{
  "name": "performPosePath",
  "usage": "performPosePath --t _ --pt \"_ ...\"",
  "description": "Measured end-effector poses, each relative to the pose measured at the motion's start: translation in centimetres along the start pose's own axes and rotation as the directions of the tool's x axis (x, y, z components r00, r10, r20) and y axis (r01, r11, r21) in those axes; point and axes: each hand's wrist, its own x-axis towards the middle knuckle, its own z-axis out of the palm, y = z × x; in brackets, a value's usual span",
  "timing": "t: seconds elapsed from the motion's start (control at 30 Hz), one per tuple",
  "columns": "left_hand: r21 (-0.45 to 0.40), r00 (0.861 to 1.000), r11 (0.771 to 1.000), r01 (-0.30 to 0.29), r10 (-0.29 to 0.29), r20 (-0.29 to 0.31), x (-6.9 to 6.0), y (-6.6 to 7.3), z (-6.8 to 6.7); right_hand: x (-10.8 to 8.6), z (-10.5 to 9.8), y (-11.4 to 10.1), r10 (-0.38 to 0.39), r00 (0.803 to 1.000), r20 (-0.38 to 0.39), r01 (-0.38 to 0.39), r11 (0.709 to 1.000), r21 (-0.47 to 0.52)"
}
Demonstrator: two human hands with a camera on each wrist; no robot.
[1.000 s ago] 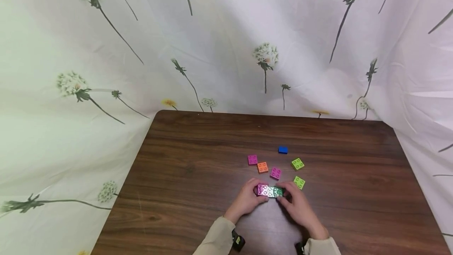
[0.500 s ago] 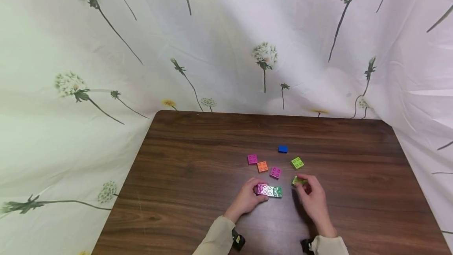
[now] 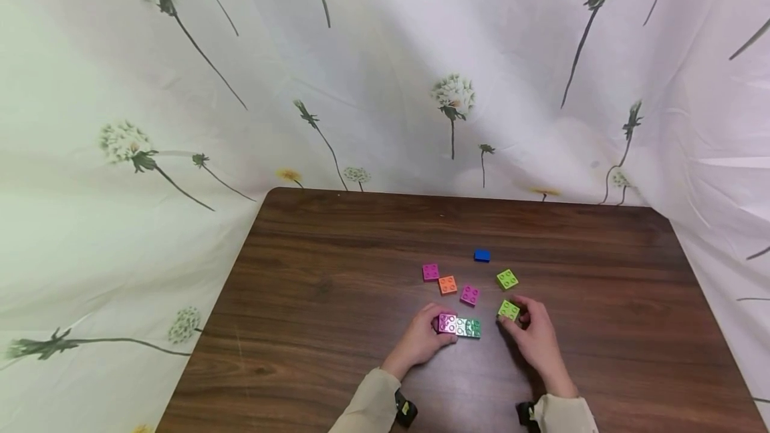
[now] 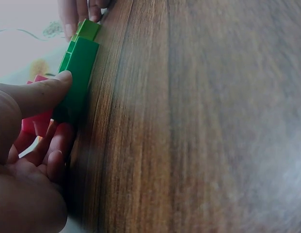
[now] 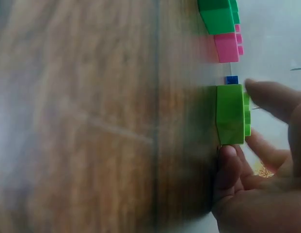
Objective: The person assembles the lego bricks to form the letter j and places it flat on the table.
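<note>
In the head view my left hand (image 3: 418,339) grips a joined pair of toy building bricks at its left end. A pink brick (image 3: 447,323) sits on the left end of a longer green brick (image 4: 81,73), whose studs show at the right. In the left wrist view the thumb presses the green brick's side, with the other fingers curled beyond. My right hand (image 3: 535,333) holds a lime brick (image 5: 230,114) on the table, thumb at its near left corner and fingers along its right side. The lime brick's studs face up.
Beyond the hands lie a second lime brick (image 3: 507,278), a blue brick (image 3: 482,256), an orange brick (image 3: 448,284) and two magenta bricks, one left (image 3: 430,272) and one nearer (image 3: 470,295). The brown wooden table (image 3: 313,326) ends at a flower-print cloth (image 3: 385,85).
My right hand has left the green brick's right end and moved right to the near lime brick, its fingers now at the brick's sides. The left hand has kept its grip in place.
</note>
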Motion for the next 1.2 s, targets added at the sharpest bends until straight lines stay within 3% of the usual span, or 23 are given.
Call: performPosePath --t 0.23,0.47,1.2 --pt "-0.014 1.0 1.0 -0.025 0.025 -0.005 0.04 0.0 0.0 0.47 0.02 -0.12 0.022 0.999 0.044 -0.02 0.999 -0.039" --pt "-0.021 1.0 1.0 -0.008 0.008 0.002 0.01 0.0 0.03 0.48 -0.07 -0.33 0.025 0.998 0.055 -0.02 0.996 -0.091" --pt "-0.011 1.0 1.0 -0.012 0.012 -0.004 -0.09 -0.25 0.13 0.16 -0.09 -0.87 0.042 0.998 0.051 -0.037 0.995 -0.093"
